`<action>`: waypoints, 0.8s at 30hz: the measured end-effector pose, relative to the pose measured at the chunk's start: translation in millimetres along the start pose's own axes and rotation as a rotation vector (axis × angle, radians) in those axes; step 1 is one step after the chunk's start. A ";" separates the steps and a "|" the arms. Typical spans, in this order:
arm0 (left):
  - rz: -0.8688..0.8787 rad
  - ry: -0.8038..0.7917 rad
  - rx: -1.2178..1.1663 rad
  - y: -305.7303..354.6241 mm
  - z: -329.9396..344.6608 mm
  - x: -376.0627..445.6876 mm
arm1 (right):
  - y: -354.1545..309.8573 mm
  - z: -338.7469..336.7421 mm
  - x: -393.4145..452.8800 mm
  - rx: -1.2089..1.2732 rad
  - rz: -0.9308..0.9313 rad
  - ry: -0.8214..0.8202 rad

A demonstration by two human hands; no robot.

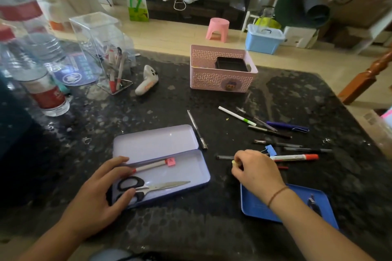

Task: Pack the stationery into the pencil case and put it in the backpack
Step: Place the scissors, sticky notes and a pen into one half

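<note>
soft daylight, blurred warped edges

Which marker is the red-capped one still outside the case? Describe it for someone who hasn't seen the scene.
Start at the open lilac pencil case on the dark stone table and look right, past the right hand. The red-capped marker lies just beyond its knuckles. Unlike the thin dark pens around it, it is thick, white-barrelled, its red cap pointing right.

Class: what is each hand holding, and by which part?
Right hand pinches a small pale-yellow object, mostly hidden. Left hand steadies the open lilac metal pencil case at its left end.
</note>
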State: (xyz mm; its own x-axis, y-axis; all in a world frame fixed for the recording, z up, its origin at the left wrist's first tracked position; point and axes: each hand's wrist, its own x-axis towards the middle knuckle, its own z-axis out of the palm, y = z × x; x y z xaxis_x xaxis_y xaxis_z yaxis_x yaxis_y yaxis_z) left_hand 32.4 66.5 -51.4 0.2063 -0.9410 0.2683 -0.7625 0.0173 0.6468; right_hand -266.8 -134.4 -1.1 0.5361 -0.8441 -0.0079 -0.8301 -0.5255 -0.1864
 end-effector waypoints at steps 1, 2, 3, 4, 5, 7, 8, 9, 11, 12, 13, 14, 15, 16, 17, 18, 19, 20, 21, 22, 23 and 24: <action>0.000 -0.006 0.002 -0.2 -0.1 -0.2 | -4.0 -4.6 0.8 0.111 0.012 0.041; -0.002 -0.010 0.005 -0.2 -0.4 0.0 | -11.5 -9.1 2.6 0.253 0.001 0.100; -0.008 -0.014 0.010 -0.6 -1.0 0.3 | -23.4 -12.6 5.5 0.385 -0.030 0.140; -0.016 -0.020 0.014 -0.9 -1.2 0.3 | -38.1 -13.5 9.6 0.462 -0.078 0.124; -0.022 -0.027 0.011 -1.3 -1.2 0.0 | -53.8 -12.1 14.3 0.476 -0.135 0.067; -0.026 -0.033 -0.004 -0.5 -1.9 -0.8 | -81.4 1.2 22.7 0.373 -0.174 -0.055; -0.023 -0.035 -0.006 0.2 -2.5 -0.9 | -91.6 9.2 25.7 0.279 -0.165 -0.086; -0.020 -0.040 -0.006 0.1 -2.8 -1.1 | -98.4 15.3 28.0 0.176 -0.151 -0.082; -0.020 -0.048 0.000 -1.1 -2.4 -1.6 | -104.6 23.5 28.8 0.010 -0.134 -0.008; -0.023 -0.052 0.008 -2.3 -2.3 -1.9 | -105.8 25.8 26.8 -0.019 -0.135 0.041; -0.025 -0.053 0.014 -3.4 -2.1 -2.1 | -106.9 26.2 23.8 0.002 -0.134 0.087; -0.024 -0.052 0.016 -4.1 -2.2 -2.3 | -106.7 26.4 20.9 0.056 -0.127 0.109; -0.022 -0.051 0.013 -4.5 -2.2 -2.5 | -105.1 25.7 18.2 0.120 -0.121 0.118; -0.021 -0.051 0.009 -4.7 -2.4 -2.5 | -102.8 25.1 15.9 0.156 -0.121 0.114; -0.021 -0.049 0.006 -4.9 -2.7 -2.3 | -101.5 24.7 14.3 0.164 -0.128 0.111; -0.020 -0.046 0.004 -4.9 -2.8 -2.0 | -100.6 25.5 13.6 0.155 -0.139 0.108; -0.017 -0.043 0.003 -4.7 -2.4 -1.9 | -100.7 27.4 13.5 0.151 -0.150 0.119; -0.015 -0.041 0.001 -4.3 -2.1 -2.1 | -102.1 28.9 14.2 0.144 -0.154 0.141; -0.017 -0.038 0.002 -4.1 -2.2 -2.3 | -104.2 30.7 15.9 0.138 -0.156 0.179; -0.018 -0.034 0.004 -4.0 -2.5 -2.1 | -106.1 33.1 18.0 0.135 -0.154 0.213; -0.016 -0.030 0.006 -3.7 -2.8 -1.5 | -107.3 34.3 19.1 0.140 -0.145 0.233; -0.009 -0.027 0.005 -3.3 -3.4 -0.6 | -107.7 36.0 20.3 0.142 -0.138 0.257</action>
State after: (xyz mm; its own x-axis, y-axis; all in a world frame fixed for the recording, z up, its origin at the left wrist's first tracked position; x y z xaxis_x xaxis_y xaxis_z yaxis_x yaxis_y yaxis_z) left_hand 36.8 68.1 -51.2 0.1961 -0.9500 0.2431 -0.7638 0.0075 0.6454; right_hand -161.0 -91.1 -16.5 0.5710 -0.7748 0.2715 -0.7131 -0.6319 -0.3036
